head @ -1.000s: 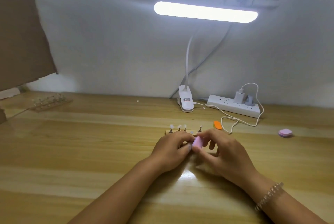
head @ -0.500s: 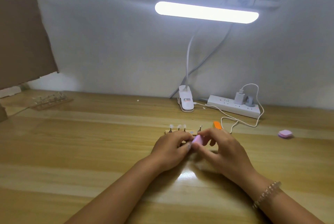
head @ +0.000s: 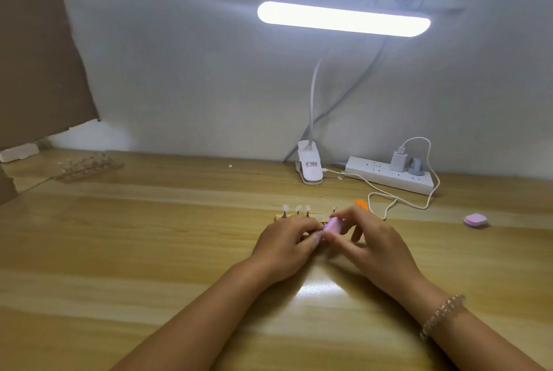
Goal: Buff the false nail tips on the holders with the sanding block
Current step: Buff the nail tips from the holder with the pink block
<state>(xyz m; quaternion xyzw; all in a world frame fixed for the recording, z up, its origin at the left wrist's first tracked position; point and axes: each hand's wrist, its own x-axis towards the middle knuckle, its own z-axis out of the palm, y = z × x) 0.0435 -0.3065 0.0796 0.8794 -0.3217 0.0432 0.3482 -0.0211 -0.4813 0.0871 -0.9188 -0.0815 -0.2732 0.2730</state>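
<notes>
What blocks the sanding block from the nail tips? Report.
Nothing visible. The right hand pinches the sanding block at the holder; the nail tips stand uncovered just behind the left hand.

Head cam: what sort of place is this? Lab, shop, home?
Most likely a home nail-craft workstation, not a lab. Cues: a wooden desk set against a plain wall, a clip-on LED lamp beside a power strip, and false nail tips standing on small holders.
</notes>
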